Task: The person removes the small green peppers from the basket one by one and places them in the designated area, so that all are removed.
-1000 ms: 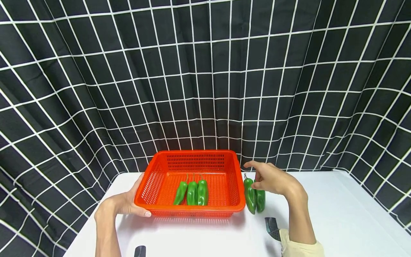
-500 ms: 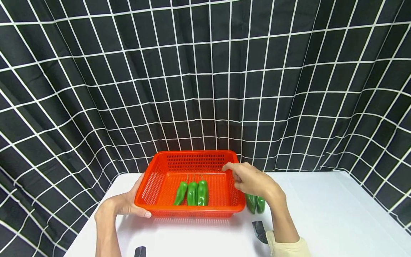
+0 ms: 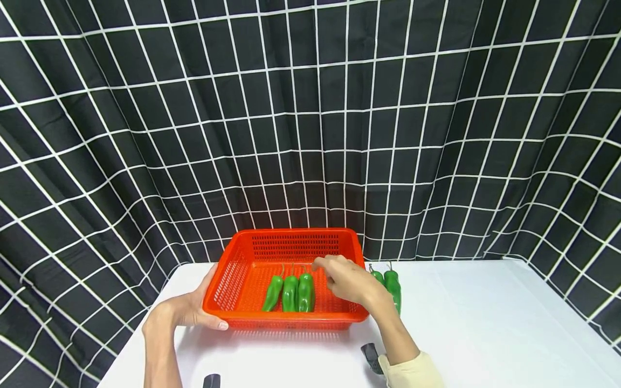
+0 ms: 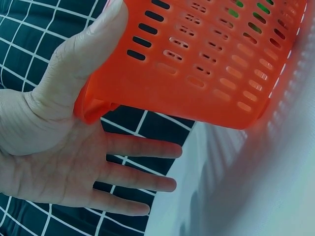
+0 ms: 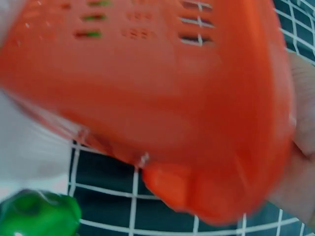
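Note:
My left hand (image 3: 181, 310) holds the left front corner of a red plastic basket (image 3: 296, 317), thumb along its front wall. In the left wrist view, several fingers (image 4: 142, 147) stretch out straight beneath the rim. Inside the basket, three green peppers (image 3: 290, 293) lie side by side, stems away from me. My right hand (image 3: 351, 280) hangs over the basket's right half, fingertips close to the rightmost pepper (image 3: 305, 291); nothing shows in its grasp, though its underside is hidden. Two more green peppers (image 3: 393, 285) lie on the table right of the basket, partly covered by my forearm.
The white table (image 3: 466, 318) stretches to both sides and toward me. A black curtain (image 3: 310, 129) with white grid lines stands behind and around it. Dark wrist-camera pieces (image 3: 371, 358) show near both forearms.
My right hand has moved left, from above the two peppers on the table, across the basket's right rim to over its inside. My left hand and the basket stay in place.

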`<state>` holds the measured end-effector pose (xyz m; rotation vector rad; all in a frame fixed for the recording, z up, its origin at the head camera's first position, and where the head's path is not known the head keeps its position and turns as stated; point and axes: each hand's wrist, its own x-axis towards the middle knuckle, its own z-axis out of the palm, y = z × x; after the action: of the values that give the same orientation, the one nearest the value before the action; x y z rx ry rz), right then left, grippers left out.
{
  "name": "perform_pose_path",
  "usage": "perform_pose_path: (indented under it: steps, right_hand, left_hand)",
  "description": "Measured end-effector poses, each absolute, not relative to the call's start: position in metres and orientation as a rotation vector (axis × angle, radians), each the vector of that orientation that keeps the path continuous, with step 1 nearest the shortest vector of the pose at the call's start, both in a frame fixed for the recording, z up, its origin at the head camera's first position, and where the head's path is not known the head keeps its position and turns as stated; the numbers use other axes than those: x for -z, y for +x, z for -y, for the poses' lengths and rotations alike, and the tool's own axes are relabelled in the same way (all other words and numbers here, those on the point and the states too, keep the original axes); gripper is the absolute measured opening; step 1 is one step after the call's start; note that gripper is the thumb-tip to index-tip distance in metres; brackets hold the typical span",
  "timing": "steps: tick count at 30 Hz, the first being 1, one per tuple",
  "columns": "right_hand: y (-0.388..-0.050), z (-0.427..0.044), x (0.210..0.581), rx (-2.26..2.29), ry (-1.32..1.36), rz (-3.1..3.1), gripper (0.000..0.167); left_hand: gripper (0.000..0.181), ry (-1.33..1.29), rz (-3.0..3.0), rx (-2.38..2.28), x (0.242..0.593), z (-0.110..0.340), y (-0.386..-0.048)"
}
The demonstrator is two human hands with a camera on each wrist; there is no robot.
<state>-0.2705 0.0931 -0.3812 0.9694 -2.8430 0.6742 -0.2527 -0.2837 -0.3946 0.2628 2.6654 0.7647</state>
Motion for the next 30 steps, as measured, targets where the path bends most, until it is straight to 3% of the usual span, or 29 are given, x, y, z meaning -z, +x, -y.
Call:
perform_pose_path:
  steps: [9, 24, 30]
  right_hand:
    - [-0.275, -0.074, 0.405, -0.622, 1.004, 2.893, 0.039]
    - [-0.275, -0.069, 0.418, -0.600, 1.079, 3.205, 0.045]
    - [-0.276, -0.070, 0.418, -0.585, 1.064, 3.234, 0.040]
  left_hand:
    - [0.154, 0.292, -2.667, -0.753, 0.396, 0.285, -0.252]
    - [0.154, 0.308, -2.668, -0.768, 0.397, 0.286, -0.253]
    - [0.155, 0.295, -2.669, -0.764, 0.397, 0.285, -0.253]
